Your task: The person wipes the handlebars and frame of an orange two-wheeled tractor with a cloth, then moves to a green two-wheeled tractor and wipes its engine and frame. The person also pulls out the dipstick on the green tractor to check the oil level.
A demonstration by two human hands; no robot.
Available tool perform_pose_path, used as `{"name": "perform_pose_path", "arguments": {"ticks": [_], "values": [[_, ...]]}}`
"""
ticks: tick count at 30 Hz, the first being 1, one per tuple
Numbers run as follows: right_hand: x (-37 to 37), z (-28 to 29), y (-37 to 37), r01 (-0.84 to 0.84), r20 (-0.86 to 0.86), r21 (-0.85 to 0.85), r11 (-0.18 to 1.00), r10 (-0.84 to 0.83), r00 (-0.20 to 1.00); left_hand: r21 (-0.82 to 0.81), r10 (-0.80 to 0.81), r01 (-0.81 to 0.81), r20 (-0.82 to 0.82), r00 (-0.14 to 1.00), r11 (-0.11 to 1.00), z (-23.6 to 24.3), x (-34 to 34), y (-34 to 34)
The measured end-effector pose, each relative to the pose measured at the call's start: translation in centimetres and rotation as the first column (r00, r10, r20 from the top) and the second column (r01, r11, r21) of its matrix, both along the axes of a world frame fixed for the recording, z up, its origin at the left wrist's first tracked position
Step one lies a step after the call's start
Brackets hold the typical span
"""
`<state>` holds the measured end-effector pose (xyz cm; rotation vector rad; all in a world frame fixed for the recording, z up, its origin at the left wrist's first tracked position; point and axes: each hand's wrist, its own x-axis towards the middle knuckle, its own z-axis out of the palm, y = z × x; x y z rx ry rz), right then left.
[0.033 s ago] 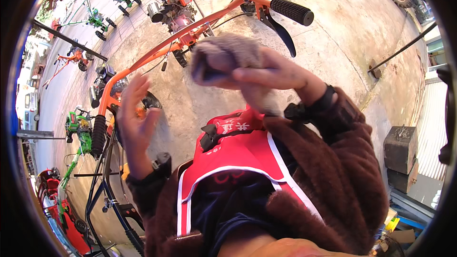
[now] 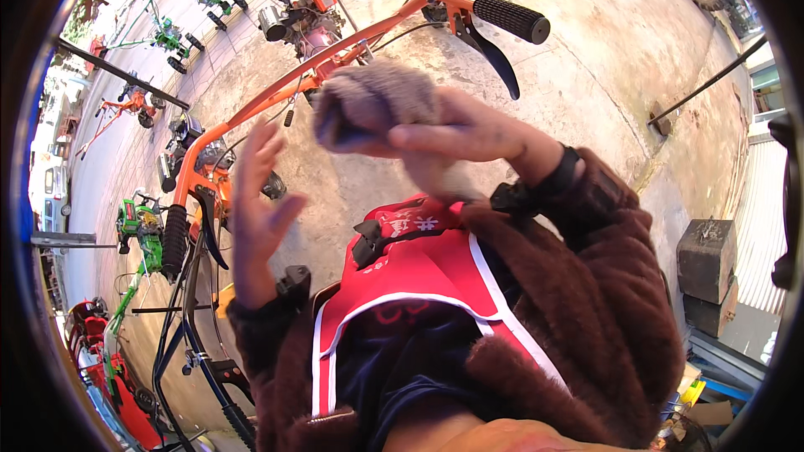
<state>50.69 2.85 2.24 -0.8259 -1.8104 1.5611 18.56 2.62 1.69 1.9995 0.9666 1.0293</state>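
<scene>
My right hand (image 2: 481, 130) grips a bunched grey-brown cloth (image 2: 385, 94), thumb on the near side. The cloth is curled over, with a dark fold facing left and its lower end hanging above my red apron (image 2: 419, 264). To the left, my left hand (image 2: 261, 213) is raised and empty, its fingers stretched and the thumb apart. Beyond both hands runs an orange handlebar (image 2: 276, 94). A black ribbed grip (image 2: 512, 18) and a black lever (image 2: 492, 63) are at its right end. At its left end are another ribbed grip (image 2: 174, 238) and a lever (image 2: 211, 230). Neither hand touches the bar.
An engine machine with an orange part (image 2: 322, 0) stands beyond the bar. Green wheeled machines (image 2: 172, 40) line the far left. A second, black handlebar (image 2: 226, 406) is at lower left. Dark blocks (image 2: 706, 259) stand at right, near a slanted pole (image 2: 708, 79).
My right hand and the cloth have shifted a little to the left. My left hand has moved slightly to the right, so the two are closer together.
</scene>
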Motion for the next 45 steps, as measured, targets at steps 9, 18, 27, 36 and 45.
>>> {"name": "perform_pose_path", "arguments": {"ticks": [9,18,27,36,45], "values": [[-3.7,-1.1,0.0,0.076,0.038,0.604,0.793,-0.123,0.992,-0.293,0.091,0.044,0.431,0.898,0.955,-4.4,6.9,2.8],[4.7,0.0,-4.5,0.544,-0.217,0.49,0.681,-0.51,0.833,-0.237,0.178,-0.106,0.308,0.934,0.966,-4.3,8.1,8.9],[10.6,0.2,3.1,0.563,-0.143,0.559,0.608,-0.598,0.788,0.596,0.109,0.111,-0.321,0.941,0.795,-1.1,18.1,10.4],[12.1,-0.5,5.3,0.451,-0.199,0.661,0.6,-0.44,0.876,0.246,-0.231,0.345,-0.394,0.889,0.906,-1.9,24.5,12.0],[11.9,-0.7,6.0,0.454,-0.256,0.721,0.524,-0.408,0.877,-0.03,-0.219,0.231,-0.465,0.858,0.972,-0.8,26.3,10.9]]}}
